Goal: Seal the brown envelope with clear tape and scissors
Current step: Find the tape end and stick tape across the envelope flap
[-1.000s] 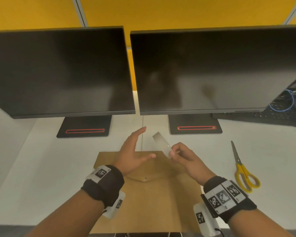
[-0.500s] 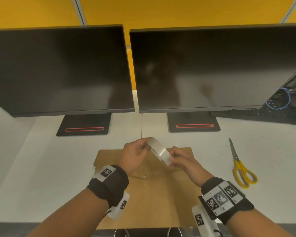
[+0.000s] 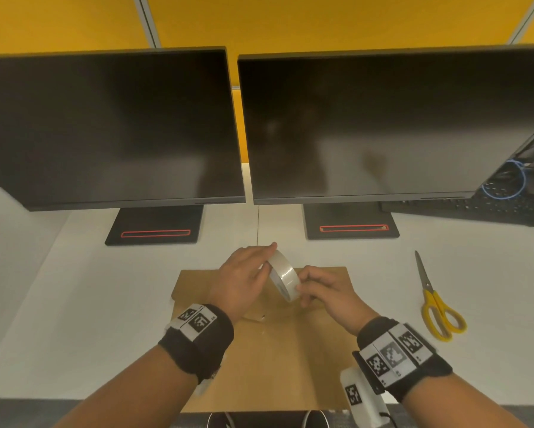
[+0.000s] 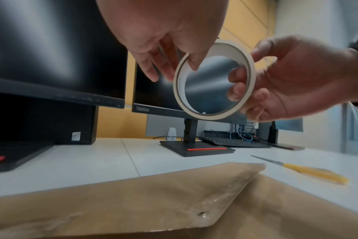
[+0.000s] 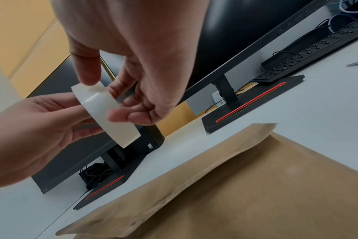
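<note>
Both hands hold a roll of clear tape (image 3: 283, 274) on edge, a little above the brown envelope (image 3: 278, 359). My left hand (image 3: 264, 261) pinches the roll's far left rim, thumb in front and fingers behind (image 4: 153, 71). My right hand (image 3: 302, 287) grips the near right side, with fingertips (image 4: 236, 90) inside the ring (image 4: 179, 84) and the thumb outside. In the right wrist view the roll's pale outer band (image 5: 112, 119) sits between the two hands. The envelope lies flat on the desk with its pointed flap (image 4: 225, 194) folded over. Yellow-handled scissors (image 3: 438, 307) lie shut to the right, untouched.
Two dark monitors (image 3: 111, 125) (image 3: 383, 118) on black stands (image 3: 154, 225) line the back of the white desk (image 3: 74, 304). A black keyboard (image 3: 475, 208) and blue cable sit at the far right. The desk's front edge runs under my wrists.
My left hand, open and apart from the roll a second ago, has closed in and taken hold of its left rim. The right hand keeps its grip.
</note>
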A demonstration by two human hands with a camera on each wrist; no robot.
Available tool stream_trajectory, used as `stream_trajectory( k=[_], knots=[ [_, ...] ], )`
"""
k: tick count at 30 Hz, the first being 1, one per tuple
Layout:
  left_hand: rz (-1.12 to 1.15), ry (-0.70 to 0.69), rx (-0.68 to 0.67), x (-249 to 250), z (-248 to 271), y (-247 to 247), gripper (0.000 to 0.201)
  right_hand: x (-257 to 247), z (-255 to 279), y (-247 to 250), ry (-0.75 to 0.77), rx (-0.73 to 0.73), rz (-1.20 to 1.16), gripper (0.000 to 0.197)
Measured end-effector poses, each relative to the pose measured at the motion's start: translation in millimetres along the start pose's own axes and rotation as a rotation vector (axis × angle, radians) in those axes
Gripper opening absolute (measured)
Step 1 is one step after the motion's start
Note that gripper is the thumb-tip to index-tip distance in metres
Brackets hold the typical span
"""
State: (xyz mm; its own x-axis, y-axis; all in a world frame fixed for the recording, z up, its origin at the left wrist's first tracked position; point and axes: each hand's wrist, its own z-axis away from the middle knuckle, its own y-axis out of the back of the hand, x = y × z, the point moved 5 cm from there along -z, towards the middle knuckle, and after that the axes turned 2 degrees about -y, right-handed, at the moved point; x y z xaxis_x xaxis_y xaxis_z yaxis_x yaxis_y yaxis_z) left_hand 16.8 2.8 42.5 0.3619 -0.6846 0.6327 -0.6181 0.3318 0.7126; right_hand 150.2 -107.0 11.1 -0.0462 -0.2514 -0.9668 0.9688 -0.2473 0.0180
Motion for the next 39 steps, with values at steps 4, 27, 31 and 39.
stream_trajectory(
  k=[4,27,31,39],
  knots=[
    [0.145,0.237,-0.042,-16.7,-4.0,-2.2,0.051,0.9,0.9,4.5,0.029,0.023,-0.057,0.024],
    [-0.145,-0.078,0.047,-2.8,-9.7,5.9,0.037,2.1,-12.3,-3.3,-0.064,-0.074,-0.078,0.031],
    [0.201,0.152,-0.014,-12.4,-10.2,0.1,0.043,11.0,-15.0,0.2,-0.065,-0.097,-0.19,0.053],
    [0.13,0.23,-0.125,-18.9,-7.7,-9.5,0.036,2.3,-17.3,0.3,-0.074,-0.1,-0.097,0.056]
  ],
)
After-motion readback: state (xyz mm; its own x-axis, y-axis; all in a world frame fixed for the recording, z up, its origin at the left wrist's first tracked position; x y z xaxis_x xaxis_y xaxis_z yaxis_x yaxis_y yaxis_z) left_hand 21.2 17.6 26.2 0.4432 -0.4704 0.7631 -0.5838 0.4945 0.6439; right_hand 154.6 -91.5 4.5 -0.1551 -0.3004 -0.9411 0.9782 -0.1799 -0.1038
